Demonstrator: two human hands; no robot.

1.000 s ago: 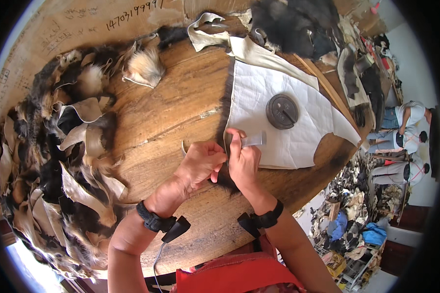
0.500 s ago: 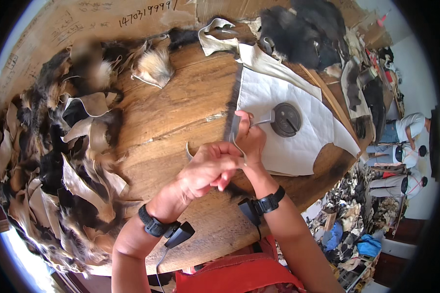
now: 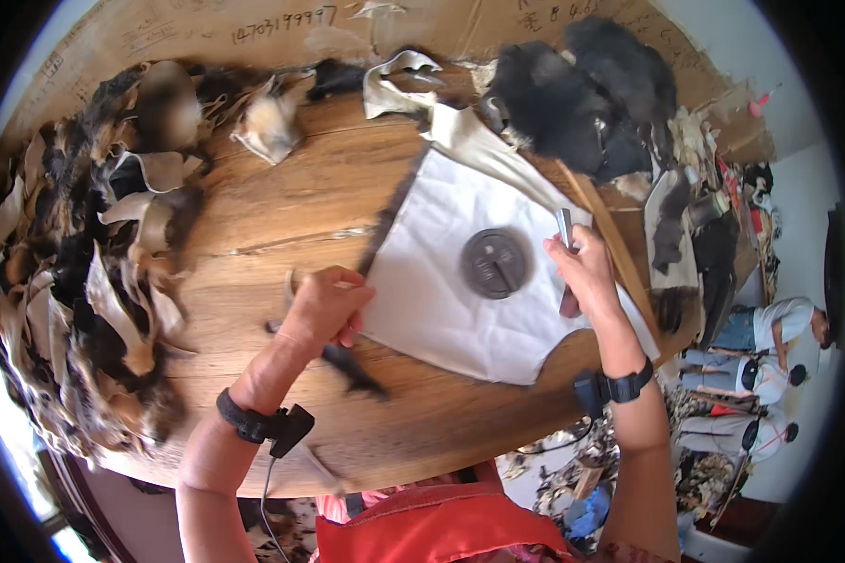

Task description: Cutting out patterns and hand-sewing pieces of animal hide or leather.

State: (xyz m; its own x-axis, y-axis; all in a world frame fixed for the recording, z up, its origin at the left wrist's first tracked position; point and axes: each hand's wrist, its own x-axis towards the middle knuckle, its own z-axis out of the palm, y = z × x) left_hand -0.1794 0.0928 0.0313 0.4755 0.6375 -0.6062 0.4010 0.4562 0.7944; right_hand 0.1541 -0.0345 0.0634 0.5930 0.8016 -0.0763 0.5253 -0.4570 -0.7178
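Observation:
My right hand point(image 3: 589, 270) is closed around a slim metal knife point(image 3: 563, 225), its silver end sticking up above the fingers, over the right side of a white pattern sheet point(image 3: 441, 319). A round dark weight point(image 3: 494, 264) rests on the sheet's middle. Dark fur borders the sheet's left edge. By that edge my left hand point(image 3: 326, 305) has its fingers pinched together; what they hold, if anything, I cannot make out. Just below this hand lies a dark fur strip point(image 3: 355, 371). A thin pale strip point(image 3: 321, 467) shows near the front table edge.
Fur and hide scraps point(image 3: 113, 310) are heaped along the table's left side. At the back right sits a pile of black fur point(image 3: 582, 94), with a pale hide point(image 3: 474, 136) beside it. A wooden stick point(image 3: 596, 206) runs along the sheet's right. Other people point(image 3: 760, 375) are off at the far right.
My hands, together around a thin strip before, have parted: the right moved right with the knife, the left moved left. The view has shifted, so the sheet and weight appear further left and lower.

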